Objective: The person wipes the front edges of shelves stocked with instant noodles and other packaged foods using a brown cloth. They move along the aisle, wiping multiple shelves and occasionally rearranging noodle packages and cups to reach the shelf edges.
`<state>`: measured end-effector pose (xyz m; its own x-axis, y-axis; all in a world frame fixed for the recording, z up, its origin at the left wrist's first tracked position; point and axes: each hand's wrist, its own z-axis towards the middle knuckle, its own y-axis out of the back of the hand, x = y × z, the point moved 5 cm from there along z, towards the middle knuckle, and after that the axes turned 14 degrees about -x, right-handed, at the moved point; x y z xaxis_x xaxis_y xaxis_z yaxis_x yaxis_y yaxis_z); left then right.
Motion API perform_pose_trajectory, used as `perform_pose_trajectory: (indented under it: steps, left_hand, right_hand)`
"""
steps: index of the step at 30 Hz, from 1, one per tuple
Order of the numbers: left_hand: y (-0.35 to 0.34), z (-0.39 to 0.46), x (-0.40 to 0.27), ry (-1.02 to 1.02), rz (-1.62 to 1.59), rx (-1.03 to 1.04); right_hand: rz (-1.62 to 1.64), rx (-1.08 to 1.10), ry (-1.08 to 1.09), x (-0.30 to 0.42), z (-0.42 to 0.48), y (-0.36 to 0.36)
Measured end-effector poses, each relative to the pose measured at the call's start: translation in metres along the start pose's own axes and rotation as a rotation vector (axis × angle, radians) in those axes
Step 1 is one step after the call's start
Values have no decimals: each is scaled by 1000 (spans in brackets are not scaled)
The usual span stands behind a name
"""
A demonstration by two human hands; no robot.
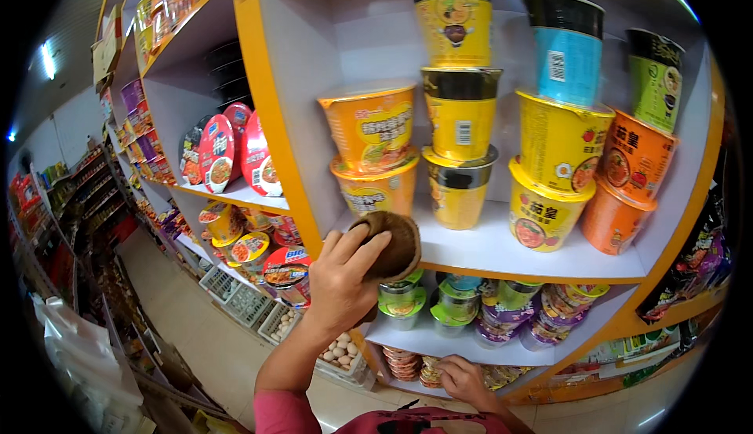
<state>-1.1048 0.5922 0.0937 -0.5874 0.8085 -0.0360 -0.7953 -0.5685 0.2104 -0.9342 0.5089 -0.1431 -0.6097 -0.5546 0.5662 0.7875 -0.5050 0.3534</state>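
My left hand grips a bunched brown cloth at the front edge of a white shelf with orange trim. Just behind the cloth stands a stack of two orange instant noodle cups, its lower cup partly covered. To their right are stacked yellow-and-black noodle cups. Farther right, a blue-and-black cup tops a stack of yellow cups. Orange cups carry a green-and-black cup. My right hand is low before my body, fingers bent, palm hidden.
Green-lidded and purple cups fill the shelf below. An orange upright divides this bay from red noodle bowls on the left. Crates of eggs sit on the floor. Across the aisle runs another shelf row.
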Motion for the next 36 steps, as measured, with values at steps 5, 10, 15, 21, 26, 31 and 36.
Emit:
perform_pose_trajectory:
  steps: [5,10,15,21,26,31,36]
  left_hand:
    - [-52,7,-12,-10,266,322]
    - [-65,7,-25,-74,161,591]
    - [-65,27,-68,-72,-75,562]
    - [-107,7,-72,-149,66,515]
    - [-88,21,-110,-177,-243,656]
    - [-92,30,-170,-302,-380,494]
    - [-153,21,-195,-328,-116,413]
  right_hand:
    - [-41,-40,-24,-4,-15,18]
    - [-69,-59,-102,-17,-25,39]
    - [-130,-87,-24,-23,-29,48]
    - [-117,-103,-43,-16,-27,51]
    - [-167,-152,-36,-29,-42,61]
    - [-250,-137,25,-32,-47,67]
    - [-198,-175,-22,-25,-46,78]
